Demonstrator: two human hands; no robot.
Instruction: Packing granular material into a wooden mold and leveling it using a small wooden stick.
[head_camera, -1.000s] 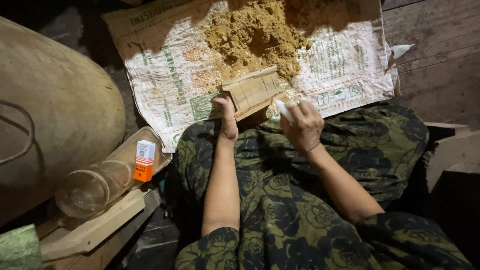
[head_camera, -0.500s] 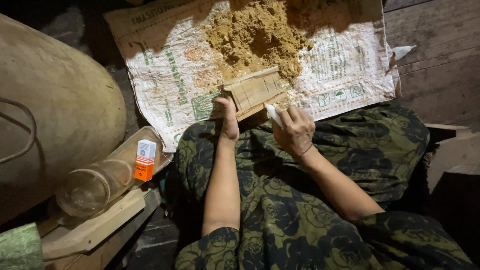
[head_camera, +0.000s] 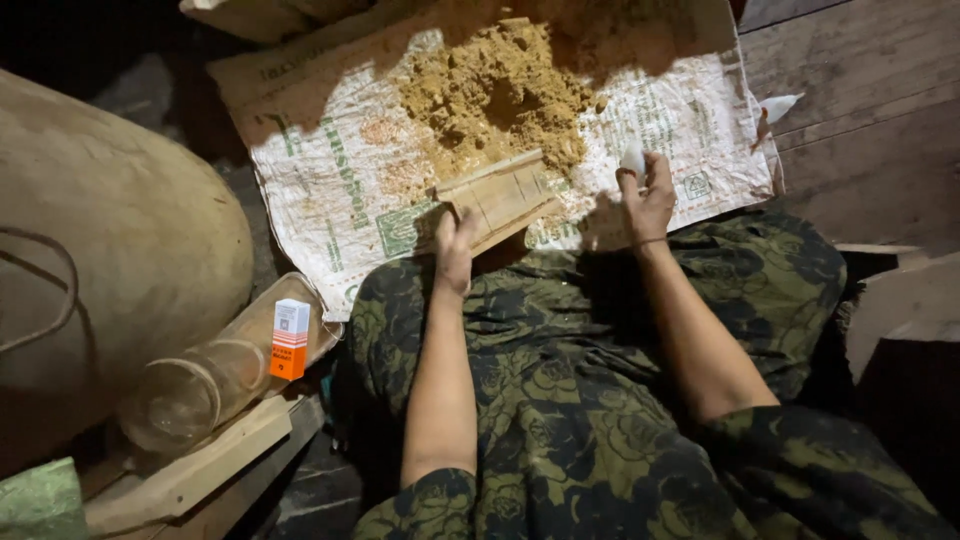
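Wooden block mould (head_camera: 500, 197) gripped over a woven sack (head_camera: 330, 190) heaped with tan powder (head_camera: 490, 95).

Left hand (head_camera: 455, 245) closes its fingers on the mould's near end at about 7 o'clock from the powder heap, with the mould lying tilted across the sack's lower edge, just above the lap in dark green floral cloth (head_camera: 560, 400). Right hand (head_camera: 648, 195), at 3 o'clock from the mould and apart from it, pinches a small white piece (head_camera: 633, 158) between its fingertips over the sack. At 9 o'clock sits a large rounded tan sack (head_camera: 110, 260); at 8 o'clock an orange-and-white box (head_camera: 290, 338) stands against a clear jar (head_camera: 200, 385) lying on its side beside a wooden plank (head_camera: 190, 470).
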